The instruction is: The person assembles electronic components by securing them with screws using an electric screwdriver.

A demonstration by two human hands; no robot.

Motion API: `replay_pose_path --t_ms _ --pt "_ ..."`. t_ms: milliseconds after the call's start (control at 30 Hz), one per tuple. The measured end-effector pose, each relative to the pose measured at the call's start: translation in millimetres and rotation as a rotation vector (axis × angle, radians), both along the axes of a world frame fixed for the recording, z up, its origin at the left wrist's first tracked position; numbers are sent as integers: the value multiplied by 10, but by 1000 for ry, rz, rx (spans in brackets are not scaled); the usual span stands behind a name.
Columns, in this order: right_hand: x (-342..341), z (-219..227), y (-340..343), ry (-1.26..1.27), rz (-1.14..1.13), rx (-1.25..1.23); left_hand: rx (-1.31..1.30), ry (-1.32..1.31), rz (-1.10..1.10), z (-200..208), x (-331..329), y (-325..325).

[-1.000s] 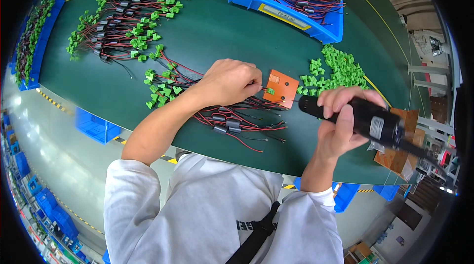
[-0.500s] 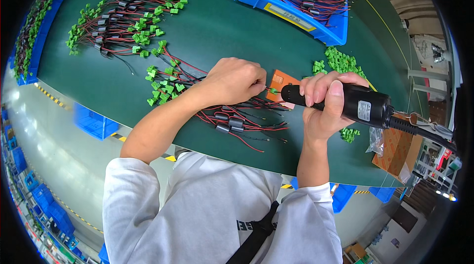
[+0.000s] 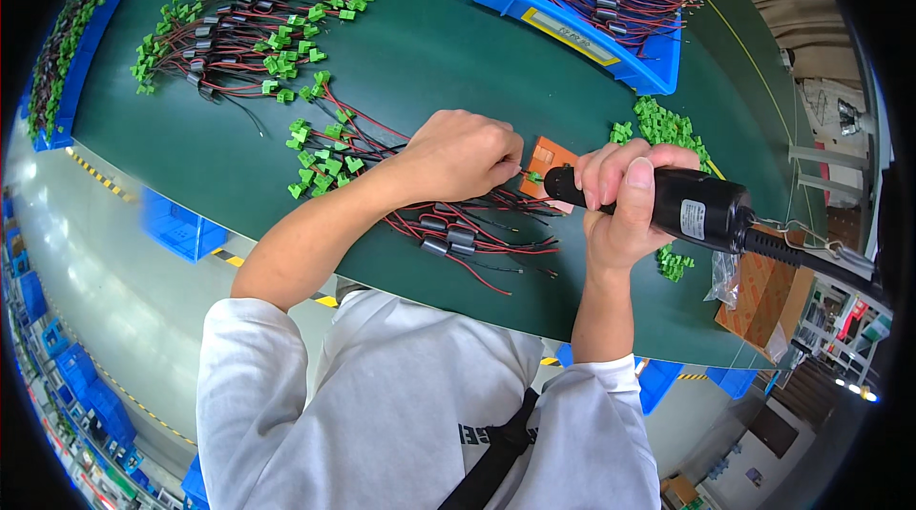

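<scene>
You stand at a big dark green table (image 3: 429,42) in a workshop, with a grey floor below it and blue bins (image 3: 172,228) under its edge. A blue tray (image 3: 658,71) full of red and black wires sits at the far side of the table. More wire bundles (image 3: 248,4) with little green plugs are spread over the far left part.

Your right hand (image 3: 620,200) is closed tight around a thick black electric screwdriver (image 3: 677,209). All your fingers wrap over its body, and your thumb lies along the top. The tool lies almost flat and points left. Its tip sits at the small orange block (image 3: 546,159) on the table. A black cord runs off from its back end to the right.

Your left hand (image 3: 463,155) is curled, with its fingertips pinched on something small right at the orange block. It is too small to tell what it is. This hand rests over a bunch of red and black wires (image 3: 468,233) that lie on the table near you.

A pile of loose green plugs (image 3: 663,124) lies just behind your right hand. A brown cardboard box (image 3: 763,291) sits at the right edge.
</scene>
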State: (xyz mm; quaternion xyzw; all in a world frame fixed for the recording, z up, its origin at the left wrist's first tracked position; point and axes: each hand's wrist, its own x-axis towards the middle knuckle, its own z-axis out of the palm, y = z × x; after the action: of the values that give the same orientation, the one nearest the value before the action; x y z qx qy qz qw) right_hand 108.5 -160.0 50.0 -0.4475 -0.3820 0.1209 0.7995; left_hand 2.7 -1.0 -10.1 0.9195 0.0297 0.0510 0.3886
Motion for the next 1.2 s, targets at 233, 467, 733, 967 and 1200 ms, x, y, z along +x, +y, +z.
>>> replay_pose_path --t_ms 233,467,733,967,1200 --pt "87 35 -45 51 37 13 13 21 -7 35 -4 5" --pt "113 34 -18 40 7 23 15 14 -9 40 -7 15" --pt "84 -14 22 39 34 -16 6 22 -6 62 8 3" --pt "55 10 34 134 -21 -39 2 37 1 71 8 -13" --pt "265 82 -21 14 -104 99 -83 -22 -155 279 -141 322"
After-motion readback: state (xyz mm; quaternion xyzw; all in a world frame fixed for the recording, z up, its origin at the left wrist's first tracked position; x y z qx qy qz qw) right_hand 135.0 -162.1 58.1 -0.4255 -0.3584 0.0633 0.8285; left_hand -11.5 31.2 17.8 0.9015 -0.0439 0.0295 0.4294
